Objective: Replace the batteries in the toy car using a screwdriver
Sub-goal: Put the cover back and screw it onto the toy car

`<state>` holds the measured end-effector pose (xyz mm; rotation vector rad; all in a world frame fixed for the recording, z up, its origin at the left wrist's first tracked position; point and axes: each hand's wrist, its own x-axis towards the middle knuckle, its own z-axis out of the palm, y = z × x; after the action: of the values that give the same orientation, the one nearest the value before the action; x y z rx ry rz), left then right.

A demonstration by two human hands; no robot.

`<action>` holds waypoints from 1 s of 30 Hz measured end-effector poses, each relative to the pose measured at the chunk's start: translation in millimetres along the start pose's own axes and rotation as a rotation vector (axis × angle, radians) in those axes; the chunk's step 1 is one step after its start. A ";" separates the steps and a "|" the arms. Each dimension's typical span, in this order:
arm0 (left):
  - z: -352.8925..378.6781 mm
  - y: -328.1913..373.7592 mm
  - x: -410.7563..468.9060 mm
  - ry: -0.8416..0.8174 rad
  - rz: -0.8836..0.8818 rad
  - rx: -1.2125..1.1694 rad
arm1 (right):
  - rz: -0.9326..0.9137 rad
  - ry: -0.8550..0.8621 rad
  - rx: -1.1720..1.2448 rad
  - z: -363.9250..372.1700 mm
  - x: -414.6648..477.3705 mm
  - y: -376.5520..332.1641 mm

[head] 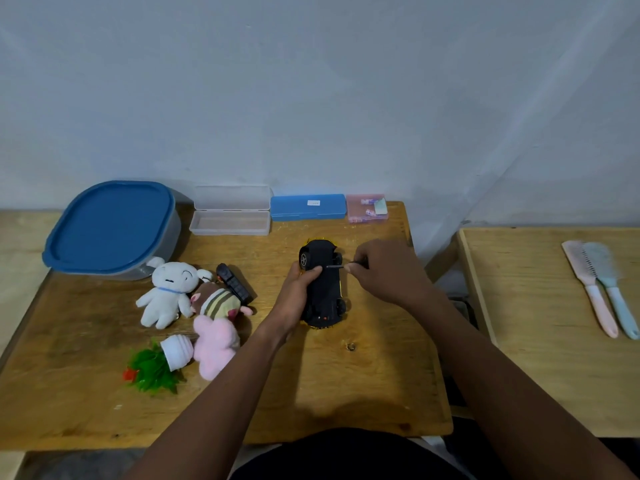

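Observation:
The toy car (323, 292) lies upside down on the wooden table (346, 386), its black underside up and yellow body edge showing beneath. My left hand (298, 299) grips the car along its left side, thumb over the underside. My right hand (384, 271) pinches a thin screwdriver (337, 267), whose metal tip points left onto the car's underside near the far wheels. The handle is mostly hidden in my fingers. A small pink box (367, 207) with what look like batteries sits at the table's back edge.
A blue-lidded tub (110, 226), an open clear case (231, 213) and a blue case (308, 206) line the back. Plush toys (169, 292), a black remote (233, 284) and a toppled plastic plant (156, 365) lie left. Two brushes (602, 289) rest on the right table.

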<state>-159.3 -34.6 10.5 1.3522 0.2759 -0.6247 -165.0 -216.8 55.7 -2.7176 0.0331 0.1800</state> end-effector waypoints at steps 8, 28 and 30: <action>5.2 7.8 -5.8 -0.206 -0.204 -0.263 | 0.346 0.124 0.674 35.6 -16.0 12.5; 49.9 -19.9 31.9 0.372 0.153 0.838 | 0.680 -0.044 1.096 73.6 -10.1 53.7; 57.1 -19.6 30.5 0.408 0.197 0.985 | 0.691 -0.048 1.095 75.8 -11.2 55.0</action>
<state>-155.3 -99.1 -9.4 2.4304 0.1512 -0.2973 -188.1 -236.4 -33.7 -1.5204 0.8015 0.3060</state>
